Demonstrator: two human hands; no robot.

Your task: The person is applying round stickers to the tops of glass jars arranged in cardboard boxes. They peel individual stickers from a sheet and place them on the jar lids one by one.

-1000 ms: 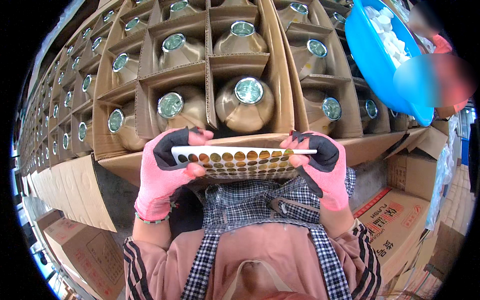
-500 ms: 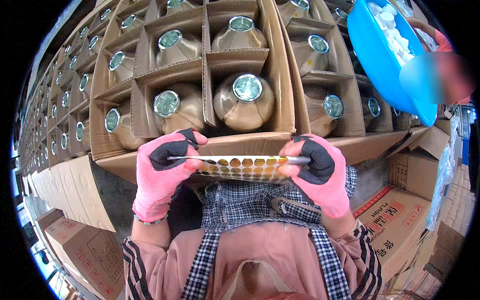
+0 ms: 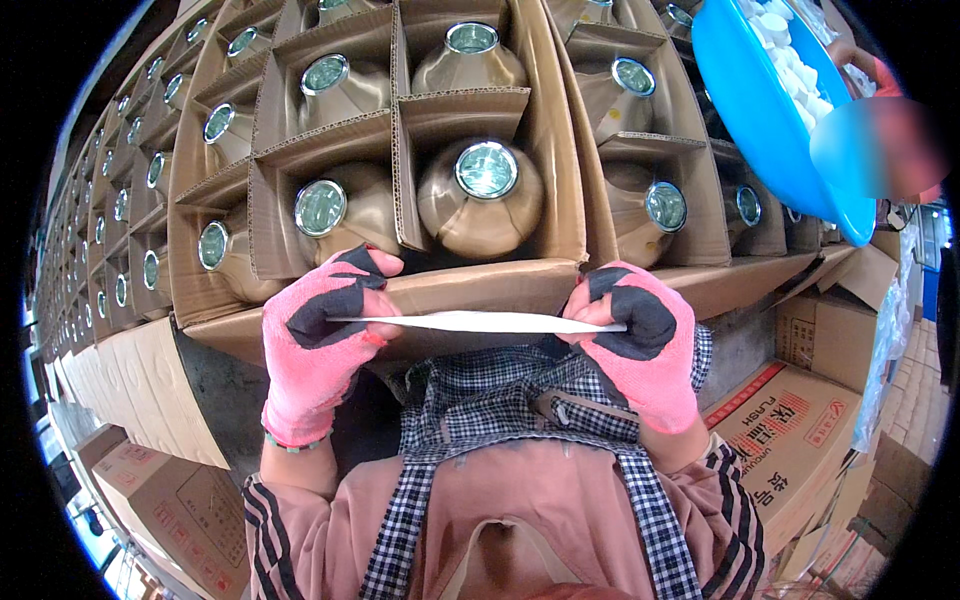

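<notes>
Between my two hands a sheet of round gold stickers [image 3: 480, 321] is stretched, seen almost edge-on, so mostly its white side shows. My left hand [image 3: 325, 325], in a pink and black glove with bare fingertips, pinches one end. The other end is gripped by my right hand [image 3: 635, 345], gloved the same way. Just beyond the sheet stands a divided cardboard box [image 3: 480, 285]. Its cells hold silvery-brown glass flask liners with open mirrored mouths; the nearest glass liner [image 3: 481, 215] sits right behind the sheet.
More boxes of liners spread to the left and right. A blue basin [image 3: 760, 110] of small white pieces rests on the boxes at the upper right, beside another person's arm [image 3: 885, 80]. Printed cartons [image 3: 785, 440] lie at the lower right, with another carton [image 3: 165, 500] lower left.
The sticker sheet has tilted, so its gold dots no longer show and only a thin white strip is visible. Both hands keep hold of its ends. The view has shifted slightly.
</notes>
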